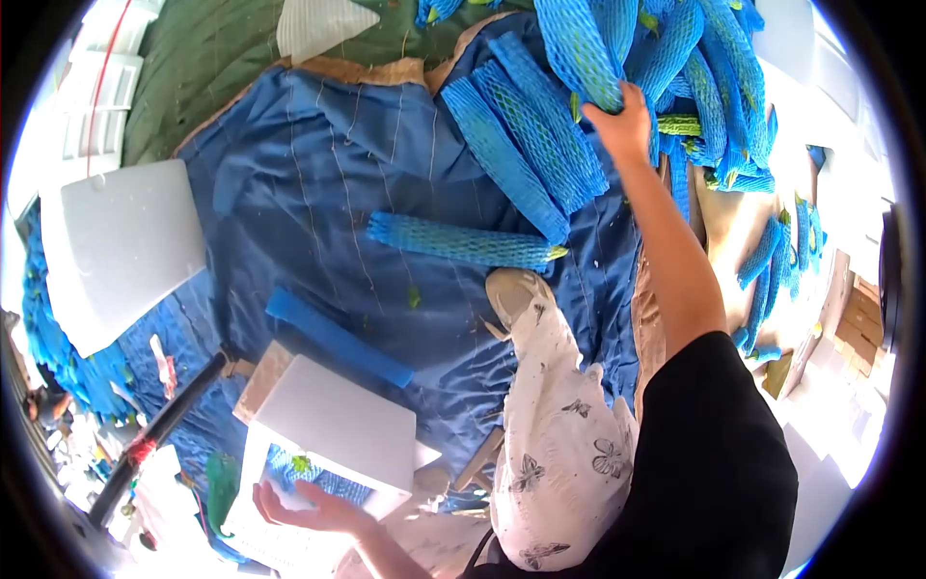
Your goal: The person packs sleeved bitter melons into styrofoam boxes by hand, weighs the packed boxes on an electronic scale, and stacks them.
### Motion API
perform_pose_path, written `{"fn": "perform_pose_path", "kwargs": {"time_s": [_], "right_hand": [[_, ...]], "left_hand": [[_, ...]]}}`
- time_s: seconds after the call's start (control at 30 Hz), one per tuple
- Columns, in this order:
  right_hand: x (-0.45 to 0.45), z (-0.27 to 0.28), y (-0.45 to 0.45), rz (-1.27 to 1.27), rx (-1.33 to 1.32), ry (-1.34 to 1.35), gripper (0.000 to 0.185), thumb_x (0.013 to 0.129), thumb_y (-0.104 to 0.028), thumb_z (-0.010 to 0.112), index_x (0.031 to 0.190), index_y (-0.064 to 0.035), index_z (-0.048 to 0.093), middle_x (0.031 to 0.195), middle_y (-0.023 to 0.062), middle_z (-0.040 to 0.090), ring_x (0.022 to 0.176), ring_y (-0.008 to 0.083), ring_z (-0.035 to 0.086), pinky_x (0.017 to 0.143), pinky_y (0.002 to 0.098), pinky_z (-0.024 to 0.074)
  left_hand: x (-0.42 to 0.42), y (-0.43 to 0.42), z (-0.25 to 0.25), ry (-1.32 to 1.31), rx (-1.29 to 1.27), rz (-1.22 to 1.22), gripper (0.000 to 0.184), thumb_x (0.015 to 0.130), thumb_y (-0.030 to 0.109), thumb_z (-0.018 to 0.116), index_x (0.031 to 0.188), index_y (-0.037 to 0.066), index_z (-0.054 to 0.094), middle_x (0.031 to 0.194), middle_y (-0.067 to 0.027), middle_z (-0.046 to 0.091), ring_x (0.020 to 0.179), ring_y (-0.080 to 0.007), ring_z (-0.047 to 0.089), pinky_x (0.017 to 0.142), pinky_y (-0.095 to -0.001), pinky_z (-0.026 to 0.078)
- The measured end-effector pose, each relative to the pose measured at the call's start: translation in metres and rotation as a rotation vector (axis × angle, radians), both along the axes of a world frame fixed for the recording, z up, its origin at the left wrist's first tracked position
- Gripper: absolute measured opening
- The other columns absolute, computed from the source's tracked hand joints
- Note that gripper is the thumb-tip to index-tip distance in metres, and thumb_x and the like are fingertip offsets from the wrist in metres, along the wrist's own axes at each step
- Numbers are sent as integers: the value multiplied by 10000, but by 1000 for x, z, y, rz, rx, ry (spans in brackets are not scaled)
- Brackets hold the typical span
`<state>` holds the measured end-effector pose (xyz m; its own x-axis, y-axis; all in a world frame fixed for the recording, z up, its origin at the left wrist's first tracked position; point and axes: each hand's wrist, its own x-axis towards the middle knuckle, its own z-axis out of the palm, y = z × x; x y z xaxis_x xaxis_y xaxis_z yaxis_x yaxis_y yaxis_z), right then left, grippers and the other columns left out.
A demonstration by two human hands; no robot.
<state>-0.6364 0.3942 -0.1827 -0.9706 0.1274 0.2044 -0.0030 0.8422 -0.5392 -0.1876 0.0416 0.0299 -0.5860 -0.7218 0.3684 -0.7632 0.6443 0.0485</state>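
Note:
My right hand reaches to the pile at the upper right, its fingers closed round the lower end of a long green vegetable in a blue foam net sleeve. More sleeved vegetables lie heaped beside it. My left hand is open, palm up with fingers apart, at the mouth of a white foam box. Inside that box, blue netting and a bit of green show. One sleeved vegetable lies singly on the blue cloth, below several flat blue net sleeves.
Another white foam box stands at the left. A flat blue sleeve lies near the front box. A black pole slants across the lower left. My shoe rests on the cloth. More sleeved vegetables lie at far right.

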Motion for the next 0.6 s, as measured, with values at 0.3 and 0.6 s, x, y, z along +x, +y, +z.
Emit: {"fn": "perform_pose_path", "kwargs": {"time_s": [0.3,0.6], "right_hand": [[-57,-5,-15,-22,-225,-580,977,482,-573,787,1282,-65,550,1376,274,338,1220,370,451,1029,393,373],[15,27,-23,-109,-30,-4,740,514,-469,802,1139,-105,646,1307,312,363,1136,441,480,974,422,422]], "left_hand": [[-232,94,-206,-371,535,-1035,544,657,152,724,1173,101,559,1209,-54,544,1215,-227,451,1074,-502,244],[-219,83,-64,-718,838,-793,490,613,221,722,1070,114,582,1033,-121,581,857,-318,620,685,-387,514]]}}
